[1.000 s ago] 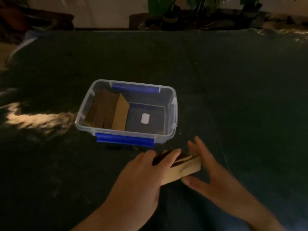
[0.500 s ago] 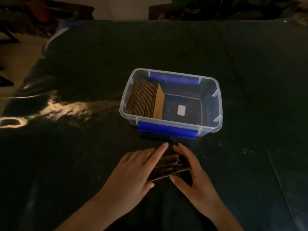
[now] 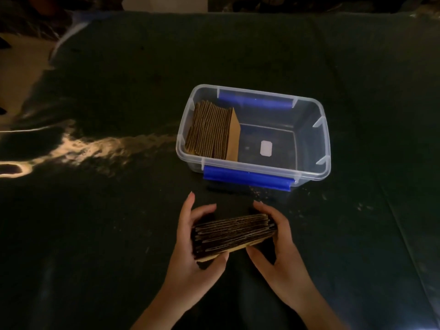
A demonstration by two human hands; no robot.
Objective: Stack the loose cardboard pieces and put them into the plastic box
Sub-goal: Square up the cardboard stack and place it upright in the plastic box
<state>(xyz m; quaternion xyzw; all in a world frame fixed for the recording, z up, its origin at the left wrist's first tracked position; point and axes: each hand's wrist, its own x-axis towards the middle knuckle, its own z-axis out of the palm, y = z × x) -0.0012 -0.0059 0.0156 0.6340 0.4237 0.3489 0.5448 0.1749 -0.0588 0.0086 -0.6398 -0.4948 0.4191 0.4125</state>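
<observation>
A stack of brown cardboard pieces (image 3: 233, 234) is held edge-on toward me, just above the dark table, in front of the box. My left hand (image 3: 190, 256) grips its left end, fingers curled over the far side. My right hand (image 3: 278, 246) clasps its right end. The clear plastic box (image 3: 323, 144) with blue latches stands beyond the hands. Several cardboard pieces (image 3: 212, 131) lean on edge against its left wall. The right half of the box shows its bare floor with a small white label (image 3: 266, 148).
A dark cloth-covered table (image 3: 119, 234) fills the view, with a bright glare patch (image 3: 78, 148) at the left. A pale floor strip shows at the far left edge. Small crumbs lie on the cloth to the right of the box's front.
Both hands have closed on the ends of the cardboard stack and raised it off the table. The view has shifted, so the box now appears further right.
</observation>
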